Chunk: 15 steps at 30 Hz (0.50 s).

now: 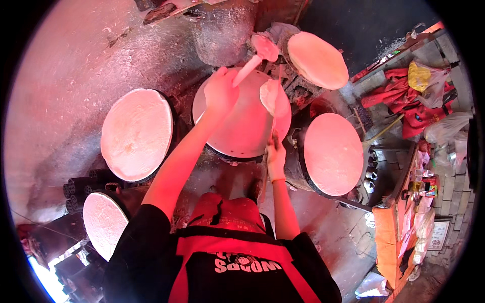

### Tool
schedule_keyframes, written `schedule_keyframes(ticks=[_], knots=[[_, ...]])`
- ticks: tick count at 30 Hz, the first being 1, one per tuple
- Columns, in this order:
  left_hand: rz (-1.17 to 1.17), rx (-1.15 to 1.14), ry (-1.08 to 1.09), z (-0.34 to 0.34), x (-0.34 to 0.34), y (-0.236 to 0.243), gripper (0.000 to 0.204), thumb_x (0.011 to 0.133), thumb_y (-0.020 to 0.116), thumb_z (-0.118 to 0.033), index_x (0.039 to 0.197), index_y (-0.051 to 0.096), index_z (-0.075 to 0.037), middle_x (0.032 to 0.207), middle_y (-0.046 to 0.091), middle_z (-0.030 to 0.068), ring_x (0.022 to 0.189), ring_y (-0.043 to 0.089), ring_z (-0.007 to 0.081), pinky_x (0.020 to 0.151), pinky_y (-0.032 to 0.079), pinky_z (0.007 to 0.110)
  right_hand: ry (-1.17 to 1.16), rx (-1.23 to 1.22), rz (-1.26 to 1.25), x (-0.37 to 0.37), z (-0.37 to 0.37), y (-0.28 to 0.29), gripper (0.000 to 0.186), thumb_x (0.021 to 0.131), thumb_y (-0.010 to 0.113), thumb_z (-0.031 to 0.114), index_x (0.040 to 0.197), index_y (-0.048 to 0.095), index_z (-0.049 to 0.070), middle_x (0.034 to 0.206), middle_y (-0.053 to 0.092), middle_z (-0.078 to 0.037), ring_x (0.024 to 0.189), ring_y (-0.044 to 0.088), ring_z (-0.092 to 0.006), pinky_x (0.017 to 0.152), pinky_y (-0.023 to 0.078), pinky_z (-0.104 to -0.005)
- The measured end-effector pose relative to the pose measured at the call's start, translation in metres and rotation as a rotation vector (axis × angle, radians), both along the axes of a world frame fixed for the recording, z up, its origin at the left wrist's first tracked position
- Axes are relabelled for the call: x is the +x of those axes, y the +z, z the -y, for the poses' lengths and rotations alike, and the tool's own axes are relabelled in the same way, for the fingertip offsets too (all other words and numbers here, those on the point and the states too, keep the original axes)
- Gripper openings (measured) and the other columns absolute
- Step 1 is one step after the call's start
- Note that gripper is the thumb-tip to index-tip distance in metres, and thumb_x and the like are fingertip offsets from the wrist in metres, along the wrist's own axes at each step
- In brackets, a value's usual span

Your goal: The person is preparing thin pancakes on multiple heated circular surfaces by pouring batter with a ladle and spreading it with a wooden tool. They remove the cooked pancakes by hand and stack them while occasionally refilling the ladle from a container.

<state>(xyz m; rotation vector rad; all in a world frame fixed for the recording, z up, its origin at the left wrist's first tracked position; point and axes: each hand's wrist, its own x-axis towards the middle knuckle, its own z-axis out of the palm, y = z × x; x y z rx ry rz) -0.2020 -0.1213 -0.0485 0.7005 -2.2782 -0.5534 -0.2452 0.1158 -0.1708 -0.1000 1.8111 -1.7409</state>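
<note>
My left hand (221, 93) is closed around the pale handle of a tool (247, 69). Its rounded, lumpy head (265, 48) reaches past the far rim of a bare round griddle (232, 129); whether this is a ladle or a swab I cannot tell. My right hand (276, 156) grips a long thin stick (274, 126) at the griddle's near right edge. A pale, flat oval piece (269, 96) shows beside the stick's upper part, over the griddle; whether it is attached is unclear.
Round griddles covered in pale sheets stand around me: one at left (137, 136), one at right (333, 154), one far right (317, 60), one near left (105, 224). Black cylinders (78, 189) are stacked at left. A cluttered orange-sided table (386, 232) stands right.
</note>
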Motion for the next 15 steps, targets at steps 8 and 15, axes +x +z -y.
schedule_keyframes(ticks=[8, 15], knots=[[-0.001, 0.767, 0.005, 0.005, 0.148, -0.027, 0.049, 0.087, 0.059, -0.015, 0.134, 0.046, -0.009, 0.07, 0.061, 0.0077, 0.056, 0.056, 0.0097, 0.046, 0.044, 0.025, -0.274, -0.201, 0.166, 0.084, 0.003, 0.019, 0.039, 0.092, 0.053, 0.028, 0.131, 0.048, 0.025, 0.056, 0.036, 0.006, 0.037, 0.029, -0.0053, 0.034, 0.021, -0.0219], [-0.286, 1.467, -0.1, -0.079, 0.237, -0.043, 0.036, 0.095, 0.052, -0.019, 0.129, 0.052, -0.008, 0.072, 0.052, -0.0012, 0.051, 0.038, 0.0041, 0.049, 0.035, 0.017, -0.008, -0.147, 0.139, 0.036, 0.078, 0.017, 0.043, 0.092, 0.05, 0.025, 0.135, 0.042, 0.023, 0.056, 0.035, 0.004, 0.036, 0.028, -0.0065, 0.034, 0.023, -0.0238]])
